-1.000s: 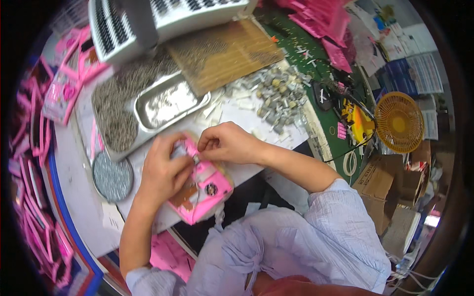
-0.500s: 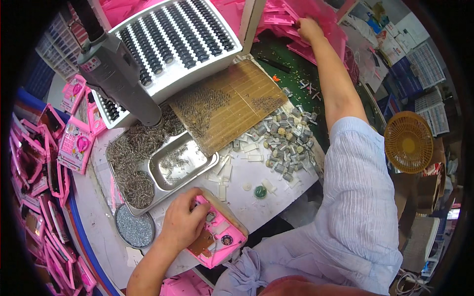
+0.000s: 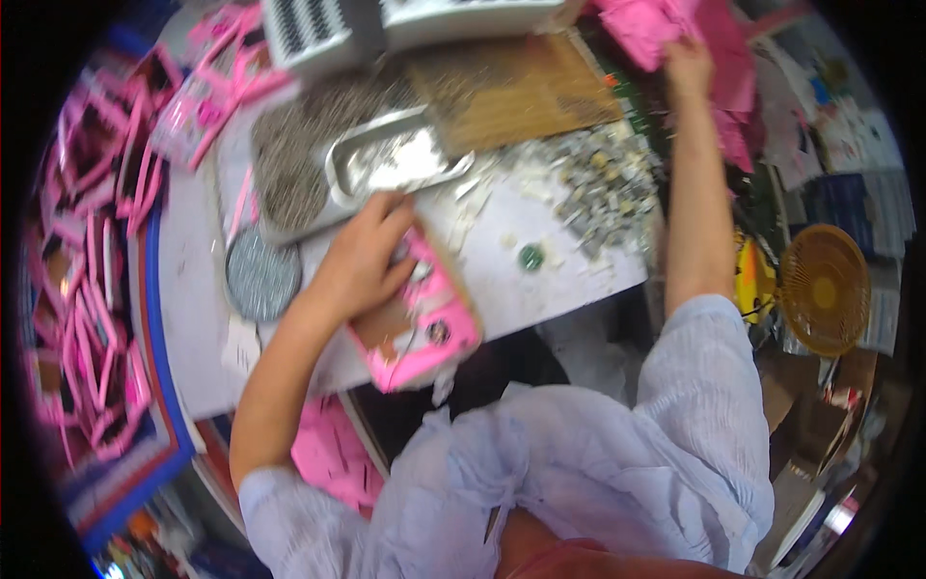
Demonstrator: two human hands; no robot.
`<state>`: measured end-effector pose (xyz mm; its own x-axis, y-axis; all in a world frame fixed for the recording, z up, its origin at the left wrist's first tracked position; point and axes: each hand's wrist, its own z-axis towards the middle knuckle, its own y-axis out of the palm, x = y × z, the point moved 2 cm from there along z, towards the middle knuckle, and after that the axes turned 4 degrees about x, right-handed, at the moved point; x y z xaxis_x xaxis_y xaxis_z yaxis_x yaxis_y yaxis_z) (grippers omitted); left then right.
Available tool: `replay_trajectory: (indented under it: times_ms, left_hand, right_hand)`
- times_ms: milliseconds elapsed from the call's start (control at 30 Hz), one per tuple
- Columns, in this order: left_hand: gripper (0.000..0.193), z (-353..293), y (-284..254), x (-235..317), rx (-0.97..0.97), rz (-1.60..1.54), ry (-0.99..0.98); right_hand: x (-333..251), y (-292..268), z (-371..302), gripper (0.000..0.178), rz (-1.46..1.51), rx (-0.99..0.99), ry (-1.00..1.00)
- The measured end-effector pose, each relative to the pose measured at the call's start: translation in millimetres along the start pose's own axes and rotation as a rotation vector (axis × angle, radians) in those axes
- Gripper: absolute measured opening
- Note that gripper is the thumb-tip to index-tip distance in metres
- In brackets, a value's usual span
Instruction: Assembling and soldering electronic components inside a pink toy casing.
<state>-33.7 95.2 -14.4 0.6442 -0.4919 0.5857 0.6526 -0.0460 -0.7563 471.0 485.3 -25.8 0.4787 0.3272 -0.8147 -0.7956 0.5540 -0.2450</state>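
Note:
My left hand point(image 3: 367, 253) is closed on the upper left edge of a pink plastic housing point(image 3: 451, 307). The housing lies at the near edge of the white worktop, with a brown panel, a thin wire and a small round dark part inside. My right arm stretches to the far right, where my right hand point(image 3: 689, 69) is closed on a pink plastic panel point(image 3: 641, 29) at a pile of similar pink parts point(image 3: 725, 43). Motion blurs its fingers and the panel's outline.
Screws fill a metal tray point(image 3: 280, 217) beside a shiny steel pan point(image 3: 338, 159) and a brown board point(image 3: 516, 92). Small grey motors point(image 3: 603, 183) lie to the right. A round tin point(image 3: 260, 280) stands left, pink cases point(image 3: 101, 318) beyond. A grey cylindrical tool point(image 3: 363, 24) hangs above.
The view has shifted, so the worktop sits higher in the picture. My left hand stays on the pink housing. My right hand now has a pink panel at its fingers, apparently raised from the pile.

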Motion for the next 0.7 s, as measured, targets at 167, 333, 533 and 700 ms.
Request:
replay_trajectory:
  times_ms: [167, 333, 533, 700]
  left_hand:
    - [0.043, -19, -21, 12, 0.052, -0.049, -0.048]
    - [0.034, -46, -42, 24, 0.447, -0.015, -0.192]
    - [0.050, -52, -38, 57, 0.439, -1.155, -0.520]
    - [0.063, -55, -46, 52, 0.683, -0.845, -0.570]
  right_hand:
    - [-82, -24, -78, 0.032, 0.777, 0.009, 0.546]
    - [-177, -68, -189, 0.026, 0.820, -0.185, 0.371]
    - [-289, -24, -351, 0.051, 1.247, -0.981, 0.742]
    - [-308, 25, -374, 0.065, 0.765, -0.967, 0.423]
